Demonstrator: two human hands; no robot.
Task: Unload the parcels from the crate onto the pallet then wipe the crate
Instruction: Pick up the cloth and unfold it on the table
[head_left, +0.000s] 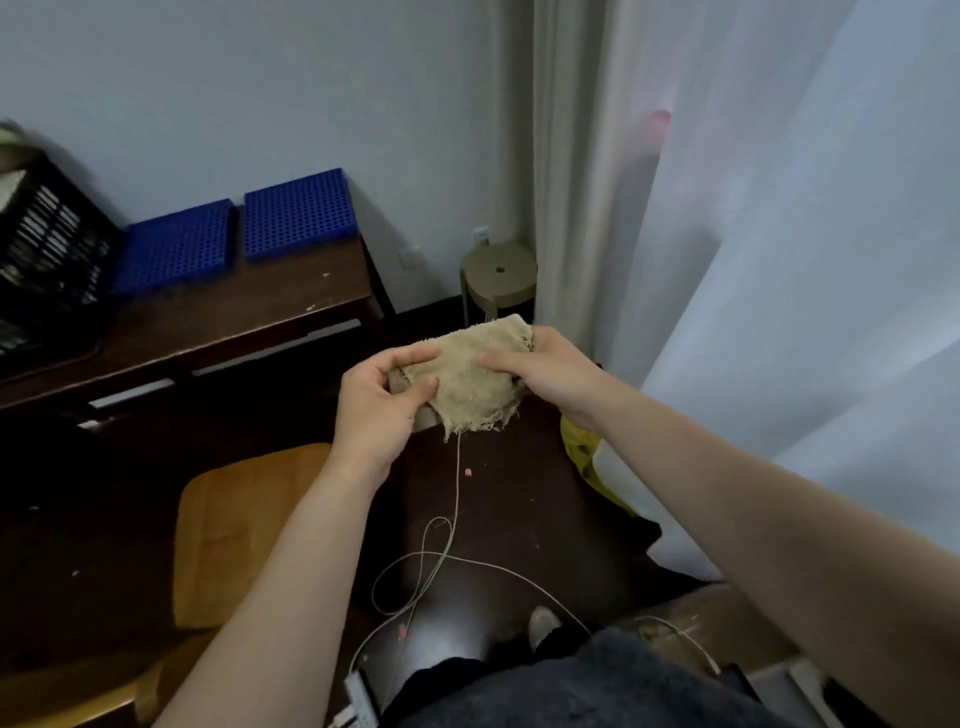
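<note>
Desk (249, 306): a dark wooden top carrying the crate and pallets. Its front edge stands between the person and the crate.
Room to move: a wooden chair (234, 530) is low on the left and a curtain (571, 156) close on the right. The open path to the crate runs up and left over the chair.
Crate (47, 249): black and slatted, at the desk's left end and partly out of frame. It is probably rigid. Its contents are too blurred to tell.
Pallets (174, 247): two blue grid panels lying flat just right of the crate, with nothing on them.
Cloth (467, 384): beige, limp, light and frayed, held in mid-air well apart from the crate. It is best bunched into a pad for wiping.
Left hand (374, 410): thumb and curled fingers pinch the cloth's left edge.
Right hand (550, 374): thumb on top, fingers behind, clamped on the right edge.
Loose thread (457, 467): it dangles from the cloth's lower fringe and could snag on the slats.
</note>
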